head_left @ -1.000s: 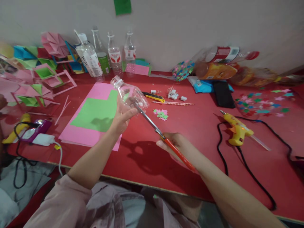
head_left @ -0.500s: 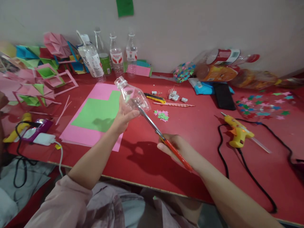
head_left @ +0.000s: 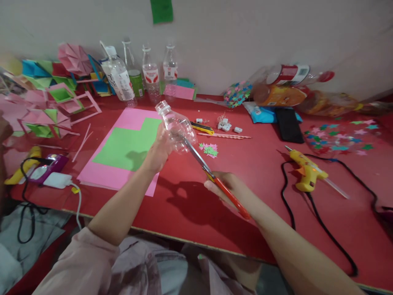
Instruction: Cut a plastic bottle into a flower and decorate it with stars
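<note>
My left hand (head_left: 159, 150) is closed around the cut-off top of a clear plastic bottle (head_left: 178, 125), held above the table with its neck tilted up and left. In my right hand (head_left: 229, 186) is a pair of scissors (head_left: 230, 194) with red handles. Their blades reach up to the bottle's lower rim; how far apart the blade tips are is hard to see through the plastic. Below my left hand lie green paper (head_left: 125, 143) and pink paper (head_left: 113, 180). A small pile of paper stars (head_left: 209, 150) lies just beyond the scissors.
A yellow glue gun (head_left: 307, 168) with a black cord lies at right, near a black phone (head_left: 288, 125). Several bottles (head_left: 150, 76) stand along the wall. Folded paper models (head_left: 49, 98) fill the left. A yellow cutter (head_left: 202, 128) lies behind the bottle piece.
The bottle piece and my left hand have shifted slightly right and turned, so my thumb shows less. The scissors stay at its rim, and my right hand has barely moved.
</note>
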`<action>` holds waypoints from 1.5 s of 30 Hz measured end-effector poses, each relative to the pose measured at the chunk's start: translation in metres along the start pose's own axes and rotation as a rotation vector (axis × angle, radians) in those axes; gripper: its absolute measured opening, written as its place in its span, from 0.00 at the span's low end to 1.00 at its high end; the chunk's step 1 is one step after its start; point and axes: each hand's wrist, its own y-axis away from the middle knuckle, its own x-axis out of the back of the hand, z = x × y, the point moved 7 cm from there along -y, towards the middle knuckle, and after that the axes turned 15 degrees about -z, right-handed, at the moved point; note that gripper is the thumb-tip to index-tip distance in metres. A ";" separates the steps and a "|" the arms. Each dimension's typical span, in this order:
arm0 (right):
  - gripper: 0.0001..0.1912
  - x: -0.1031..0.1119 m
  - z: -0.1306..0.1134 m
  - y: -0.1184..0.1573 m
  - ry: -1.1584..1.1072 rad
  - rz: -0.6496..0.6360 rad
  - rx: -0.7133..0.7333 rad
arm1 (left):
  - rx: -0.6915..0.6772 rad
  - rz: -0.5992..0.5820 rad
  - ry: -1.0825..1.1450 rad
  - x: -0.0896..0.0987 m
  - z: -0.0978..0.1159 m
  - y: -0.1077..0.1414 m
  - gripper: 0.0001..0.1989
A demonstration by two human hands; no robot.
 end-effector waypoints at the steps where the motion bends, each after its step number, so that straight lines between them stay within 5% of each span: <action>1: 0.29 0.001 0.000 0.000 0.005 0.010 0.004 | -0.001 0.017 0.000 0.000 0.001 0.000 0.30; 7: 0.29 0.007 0.002 -0.002 0.028 0.057 -0.030 | -0.052 -0.011 -0.048 0.007 0.009 -0.001 0.22; 12: 0.29 0.011 0.001 -0.001 0.048 0.062 -0.071 | -0.086 -0.002 -0.062 0.012 0.017 0.001 0.26; 24: 0.27 0.001 -0.001 0.003 -0.010 -0.121 0.056 | -0.141 -0.040 -0.066 0.006 0.027 0.002 0.35; 29: 0.27 -0.003 -0.004 0.003 -0.054 -0.188 0.108 | -0.185 -0.034 -0.074 0.006 0.029 0.002 0.29; 45: 0.28 -0.007 -0.004 -0.003 -0.071 -0.118 0.111 | -0.223 0.005 -0.112 0.010 0.027 0.002 0.32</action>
